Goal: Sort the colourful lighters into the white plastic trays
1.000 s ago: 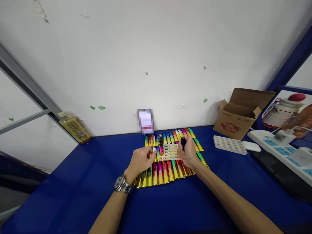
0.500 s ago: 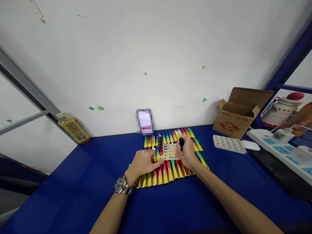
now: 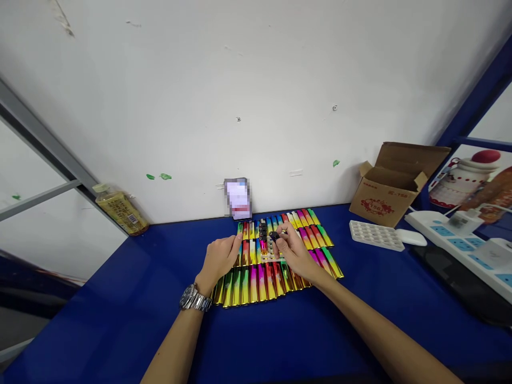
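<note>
My right hand (image 3: 294, 250) is closed around a black-topped lighter (image 3: 274, 235), its body mostly hidden by the fingers, above a white tray with holes (image 3: 267, 258). In the tray's left column stand several lighters with black tops (image 3: 263, 230); the nearest has a pink body. My left hand (image 3: 220, 258) has thumb and fingers closed at the left end of the middle row, on a lighter that they largely cover. Shiny lighters in rainbow-to-gold colours (image 3: 256, 282) lie in three rows around the tray.
A phone (image 3: 239, 200) leans on the wall behind the rows. To the right are a second white holed tray (image 3: 376, 236), an open cardboard box (image 3: 384, 194), a white mouse (image 3: 412, 238) and a power strip (image 3: 460, 242). A bottle (image 3: 122, 210) leans at the left.
My left hand has left the tray's front left corner and moved left to the middle row. My right hand has shifted left over the tray, bringing the black-topped lighter closer to the upright ones.
</note>
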{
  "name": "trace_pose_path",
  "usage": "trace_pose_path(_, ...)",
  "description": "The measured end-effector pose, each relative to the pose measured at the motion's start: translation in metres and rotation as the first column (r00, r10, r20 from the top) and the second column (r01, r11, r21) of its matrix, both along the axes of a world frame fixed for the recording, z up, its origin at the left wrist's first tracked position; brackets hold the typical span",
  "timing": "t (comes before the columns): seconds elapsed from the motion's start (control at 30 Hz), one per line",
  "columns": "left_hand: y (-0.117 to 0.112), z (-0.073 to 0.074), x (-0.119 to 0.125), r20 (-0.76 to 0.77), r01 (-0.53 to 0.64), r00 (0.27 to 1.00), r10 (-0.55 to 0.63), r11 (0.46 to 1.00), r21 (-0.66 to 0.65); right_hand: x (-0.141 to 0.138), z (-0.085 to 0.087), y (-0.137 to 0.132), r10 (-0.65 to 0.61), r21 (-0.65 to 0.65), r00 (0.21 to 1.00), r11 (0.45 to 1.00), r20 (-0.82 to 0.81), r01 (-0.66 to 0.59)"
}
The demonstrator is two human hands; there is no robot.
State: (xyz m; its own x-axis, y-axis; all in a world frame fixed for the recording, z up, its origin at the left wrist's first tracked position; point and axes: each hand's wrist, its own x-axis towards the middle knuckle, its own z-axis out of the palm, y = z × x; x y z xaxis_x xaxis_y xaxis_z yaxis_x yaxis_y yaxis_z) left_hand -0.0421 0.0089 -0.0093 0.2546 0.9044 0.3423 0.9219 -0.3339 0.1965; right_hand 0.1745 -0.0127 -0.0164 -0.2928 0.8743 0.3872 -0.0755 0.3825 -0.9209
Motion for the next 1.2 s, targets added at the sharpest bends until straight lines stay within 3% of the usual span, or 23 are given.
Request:
trace_pose_path(0.13, 0.001, 0.000, -0.002, -0.014, -0.017, 1.000, 0.017, 1.000, -0.022, -0.001, 0.000, -0.001, -0.092, 0.159, 0.989, 0.985, 0.117, 0.073)
trace_pose_path(0.23, 0.002, 0.000, -0.003, -0.008, -0.017, 1.000, 0.016, 1.000, -0.025, 0.002, 0.005, -0.002, -0.291, 0.378, 0.939, 0.903, 0.183, 0.206)
trace_pose_path(0.3, 0.002, -0.001, -0.003, -0.008, -0.021, 1.000, 0.021, 0.999, -0.029, 0.003, 0.007, -0.002, -0.343, 0.449, 0.922, 0.862, 0.179, 0.233)
trace_pose_path(0.47, 0.003, -0.001, -0.003, -0.021, -0.033, 0.999, 0.032, 0.998, -0.044, 0.001, 0.002, 0.000, -0.298, 0.401, 0.934, 0.894, 0.198, 0.200)
trace_pose_path(0.67, 0.003, -0.001, -0.003, -0.045, -0.050, 0.998, 0.048, 0.998, -0.045, -0.004, -0.008, 0.002, -0.265, 0.257, 0.951, 0.941, 0.160, 0.219)
trace_pose_path(0.97, 0.004, -0.001, -0.002, -0.079, -0.050, 0.996, 0.045, 0.997, -0.055, -0.007, -0.016, 0.003, -0.351, 0.400, 0.909, 0.884, 0.223, 0.243)
trace_pose_path(1.1, 0.003, -0.001, -0.002, -0.060, -0.049, 0.997, 0.045, 0.996, -0.070, -0.005, -0.014, 0.002, -0.332, 0.360, 0.899, 0.906, 0.285, 0.221)
trace_pose_path(1.2, 0.005, -0.001, -0.003, 0.059, -0.037, 0.997, 0.042, 0.996, -0.078, -0.002, -0.010, 0.001, -0.321, 0.334, 0.894, 0.918, 0.312, 0.213)
